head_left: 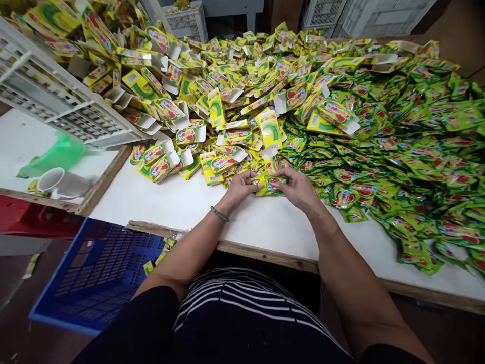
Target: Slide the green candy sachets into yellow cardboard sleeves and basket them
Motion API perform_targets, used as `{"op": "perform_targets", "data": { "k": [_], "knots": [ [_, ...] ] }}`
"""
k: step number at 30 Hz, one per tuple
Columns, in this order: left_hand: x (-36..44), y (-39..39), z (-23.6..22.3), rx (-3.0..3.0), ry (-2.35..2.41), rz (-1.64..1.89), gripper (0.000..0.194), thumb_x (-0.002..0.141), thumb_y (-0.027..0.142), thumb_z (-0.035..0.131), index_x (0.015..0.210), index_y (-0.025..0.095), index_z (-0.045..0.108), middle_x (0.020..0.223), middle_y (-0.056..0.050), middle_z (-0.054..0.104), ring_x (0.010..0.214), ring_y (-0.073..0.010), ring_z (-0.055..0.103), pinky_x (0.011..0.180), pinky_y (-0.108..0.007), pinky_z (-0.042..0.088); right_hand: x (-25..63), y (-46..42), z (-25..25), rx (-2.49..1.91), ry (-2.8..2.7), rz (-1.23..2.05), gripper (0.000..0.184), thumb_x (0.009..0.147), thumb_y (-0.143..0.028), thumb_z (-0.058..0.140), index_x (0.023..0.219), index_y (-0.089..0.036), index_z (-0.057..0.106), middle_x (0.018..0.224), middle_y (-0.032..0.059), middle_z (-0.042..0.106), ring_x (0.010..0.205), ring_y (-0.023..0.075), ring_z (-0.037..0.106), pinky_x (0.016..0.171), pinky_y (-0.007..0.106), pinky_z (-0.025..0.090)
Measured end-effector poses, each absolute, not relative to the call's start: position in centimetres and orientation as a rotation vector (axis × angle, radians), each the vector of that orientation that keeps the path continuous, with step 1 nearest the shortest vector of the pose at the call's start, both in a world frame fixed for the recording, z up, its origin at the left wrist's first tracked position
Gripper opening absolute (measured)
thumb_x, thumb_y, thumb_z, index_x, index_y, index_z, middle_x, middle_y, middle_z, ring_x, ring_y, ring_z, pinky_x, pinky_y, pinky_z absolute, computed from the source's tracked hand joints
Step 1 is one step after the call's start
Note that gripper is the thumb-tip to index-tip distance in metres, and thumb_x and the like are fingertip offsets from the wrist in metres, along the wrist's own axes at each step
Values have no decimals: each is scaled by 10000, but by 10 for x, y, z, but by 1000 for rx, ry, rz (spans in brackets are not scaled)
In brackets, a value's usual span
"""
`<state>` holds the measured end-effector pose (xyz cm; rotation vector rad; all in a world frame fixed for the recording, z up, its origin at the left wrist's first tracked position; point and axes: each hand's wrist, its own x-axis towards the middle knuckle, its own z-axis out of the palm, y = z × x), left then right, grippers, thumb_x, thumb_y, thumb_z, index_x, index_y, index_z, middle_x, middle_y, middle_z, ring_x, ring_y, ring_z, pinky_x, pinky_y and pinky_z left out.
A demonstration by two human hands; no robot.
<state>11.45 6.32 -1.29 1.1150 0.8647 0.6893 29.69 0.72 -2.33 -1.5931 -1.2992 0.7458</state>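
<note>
My left hand (241, 190), with a bracelet on the wrist, pinches a small yellow carton (259, 184) just above the white table. In my right hand (301, 191), thumb and fingers grip a green candy packet (275, 183) with red print. The packet's end meets the carton's end; whether it is partly inside, I cannot tell. Beyond my hands lies a heap of flattened-open yellow cartons (270, 129), many with white flaps standing out. Loose green packets (386, 167) are piled on the right, some near my right hand.
A white crate (81, 103) of cartons leans at the left. Below it are a white cup (56, 180) and green plastic (62, 154). A blue crate (113, 273) with a few cartons stands beneath the wooden table edge (265, 253). More crates (379, 17) stand behind.
</note>
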Motion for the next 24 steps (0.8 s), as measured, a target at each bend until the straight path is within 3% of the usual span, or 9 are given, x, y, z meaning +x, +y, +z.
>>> {"op": "perform_targets", "data": {
  "k": [3, 8, 12, 20, 24],
  "knots": [
    [112, 65, -9, 1115, 904, 763, 434, 518, 298, 887, 797, 146, 592, 582, 63, 579, 544, -73, 519, 574, -212, 410, 294, 8, -19, -1567, -1151, 748, 247, 665, -389, 785, 828, -224, 703, 582, -47, 534, 542, 142, 458, 566, 302, 435],
    [111, 63, -3, 1145, 790, 742, 347, 610, 353, 840, 776, 138, 624, 637, 37, 613, 600, -73, 540, 593, -203, 403, 282, 8, -14, -1374, -1108, 880, 356, 629, -506, 795, 794, -217, 669, 682, -25, 622, 598, 144, 524, 588, 303, 473],
    [110, 62, -4, 1168, 778, 718, 423, 541, 309, 898, 822, 137, 633, 632, 41, 612, 595, -79, 549, 622, -216, 434, 278, 9, -17, -1417, -1146, 884, 350, 646, -482, 798, 831, -209, 680, 701, -21, 646, 598, 140, 535, 600, 304, 490],
    [112, 66, -8, 1141, 753, 706, 547, 505, 308, 922, 904, 157, 580, 640, 58, 618, 556, -74, 558, 603, -214, 446, 278, 5, -14, -1280, -1035, 1324, 457, 678, -524, 794, 1000, -209, 721, 851, 35, 741, 745, 207, 689, 698, 363, 592],
    [115, 69, -8, 1136, 791, 711, 600, 525, 307, 917, 971, 175, 537, 599, 78, 592, 534, -84, 565, 587, -212, 450, 282, 10, -22, -1491, -1011, 1060, 467, 583, -473, 855, 926, -181, 729, 743, 22, 732, 672, 208, 673, 648, 349, 569]
  ]
}}
